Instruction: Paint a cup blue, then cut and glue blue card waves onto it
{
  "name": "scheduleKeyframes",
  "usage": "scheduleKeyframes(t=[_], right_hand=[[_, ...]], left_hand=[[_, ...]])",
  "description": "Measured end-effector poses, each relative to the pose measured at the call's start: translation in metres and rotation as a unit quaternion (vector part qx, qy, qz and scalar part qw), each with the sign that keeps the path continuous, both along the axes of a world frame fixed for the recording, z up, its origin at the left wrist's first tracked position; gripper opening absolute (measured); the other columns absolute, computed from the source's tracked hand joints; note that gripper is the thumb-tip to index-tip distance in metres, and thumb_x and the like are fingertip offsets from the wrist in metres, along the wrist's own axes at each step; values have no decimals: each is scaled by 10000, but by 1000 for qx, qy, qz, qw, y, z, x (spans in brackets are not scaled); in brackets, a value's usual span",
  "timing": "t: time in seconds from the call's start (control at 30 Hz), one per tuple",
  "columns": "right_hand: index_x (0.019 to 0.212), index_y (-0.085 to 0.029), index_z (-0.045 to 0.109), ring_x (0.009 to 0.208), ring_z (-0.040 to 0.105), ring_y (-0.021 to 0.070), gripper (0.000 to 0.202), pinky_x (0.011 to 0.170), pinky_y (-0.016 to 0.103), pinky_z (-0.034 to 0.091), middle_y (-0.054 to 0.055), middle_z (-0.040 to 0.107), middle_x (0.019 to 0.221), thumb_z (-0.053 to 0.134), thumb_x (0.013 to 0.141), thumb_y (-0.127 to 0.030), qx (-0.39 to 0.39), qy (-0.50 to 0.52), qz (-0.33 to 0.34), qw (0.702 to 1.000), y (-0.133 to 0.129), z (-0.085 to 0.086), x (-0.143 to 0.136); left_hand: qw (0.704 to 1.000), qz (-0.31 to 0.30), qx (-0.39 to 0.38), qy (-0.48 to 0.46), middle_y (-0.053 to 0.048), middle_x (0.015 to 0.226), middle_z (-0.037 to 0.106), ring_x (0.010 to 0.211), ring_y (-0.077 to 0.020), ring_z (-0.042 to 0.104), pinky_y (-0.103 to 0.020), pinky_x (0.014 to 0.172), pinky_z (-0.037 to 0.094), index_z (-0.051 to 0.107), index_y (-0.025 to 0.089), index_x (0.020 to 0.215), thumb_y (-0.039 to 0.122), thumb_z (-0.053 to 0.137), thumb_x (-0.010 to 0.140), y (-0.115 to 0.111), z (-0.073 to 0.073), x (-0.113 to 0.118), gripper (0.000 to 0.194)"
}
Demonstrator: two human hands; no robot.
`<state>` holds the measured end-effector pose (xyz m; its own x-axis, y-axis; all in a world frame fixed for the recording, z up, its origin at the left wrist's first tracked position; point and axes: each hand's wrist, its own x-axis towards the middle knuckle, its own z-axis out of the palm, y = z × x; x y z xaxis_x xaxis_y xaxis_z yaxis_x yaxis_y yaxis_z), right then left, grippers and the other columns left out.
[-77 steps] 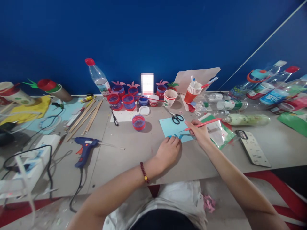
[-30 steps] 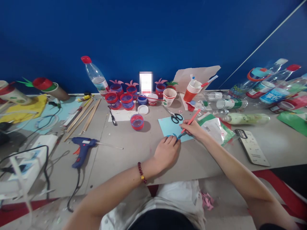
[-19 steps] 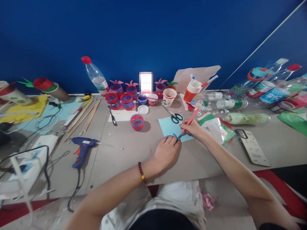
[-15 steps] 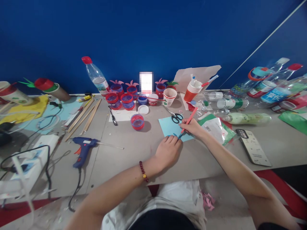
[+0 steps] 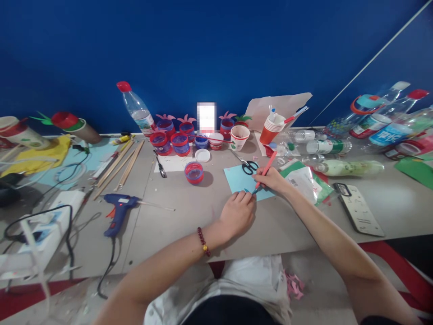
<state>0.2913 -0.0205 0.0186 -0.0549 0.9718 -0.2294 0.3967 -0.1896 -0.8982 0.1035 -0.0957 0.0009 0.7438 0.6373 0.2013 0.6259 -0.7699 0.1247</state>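
My left hand (image 5: 238, 211) lies palm down at the near edge of a light blue sheet of paper (image 5: 236, 177), its fingers resting on the paper. A small darker blue piece (image 5: 247, 190) shows at its fingertips, mostly hidden beneath them. Closed round a red pen (image 5: 269, 163), my right hand (image 5: 271, 178) has the pen's tip down at the blue piece, just right of my left fingers. Black-handled scissors (image 5: 249, 168) lie on the sheet's far edge. A round red and blue cup (image 5: 194, 173) stands to the left, beside a white lid (image 5: 202, 155).
Several red and blue cups (image 5: 180, 144) and a paper cup (image 5: 239, 137) line the wall. A glue gun (image 5: 119, 212) and wooden sticks (image 5: 125, 169) lie left. Right are plastic bottles (image 5: 329, 146), a plastic packet (image 5: 306, 183) and a phone (image 5: 360, 210).
The view has shifted very slightly. The pen's tip stays at the blue piece, with only a tiny movement of my right hand; my left hand keeps its place on the paper.
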Motion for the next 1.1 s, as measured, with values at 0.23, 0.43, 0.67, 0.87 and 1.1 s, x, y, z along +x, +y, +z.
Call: scheduleKeyframes(t=[0.23,0.43,0.67,0.87,1.1], right_hand=[[514,-194,452,350,443,83,303,340,170,291,-30,488,358,678,657,-338,2,0,-3,1000,0,1,1],[540,-194,459,354,451,88,288,348,179,289,-32,489,363,668,673,-341,-1,-2,6,1000,2,-2,3],[535,-192,461,359,430,79,299,362,181,298,-40,468,360,670,675,-354,3,-2,-1,1000,3,-5,5],[538,-192,460,343,378,64,306,351,183,259,-43,466,363,666,686,-364,8,0,-10,1000,4,-6,8],[521,-190,457,347,387,66,303,360,182,263,-41,465,357,654,684,-353,15,-9,-17,1000,4,-7,7]], left_hand=[[1000,2,10,-4,-99,1039,569,1018,-230,519,-361,841,454,486,85,1279,208,470,909,0,-3,0,391],[1000,0,21,-10,-95,1019,566,1007,-231,519,-360,842,455,494,72,1273,201,484,904,0,-3,1,391],[1000,2,26,-7,-89,1014,560,1013,-234,515,-356,843,455,504,79,1265,204,490,902,0,-2,0,385],[1000,3,30,-1,-90,1027,552,1007,-230,511,-352,839,456,486,83,1288,207,484,905,0,-4,0,403],[1000,2,28,-7,-88,1023,560,997,-229,510,-356,830,462,497,77,1276,211,504,898,1,-3,-1,401]])
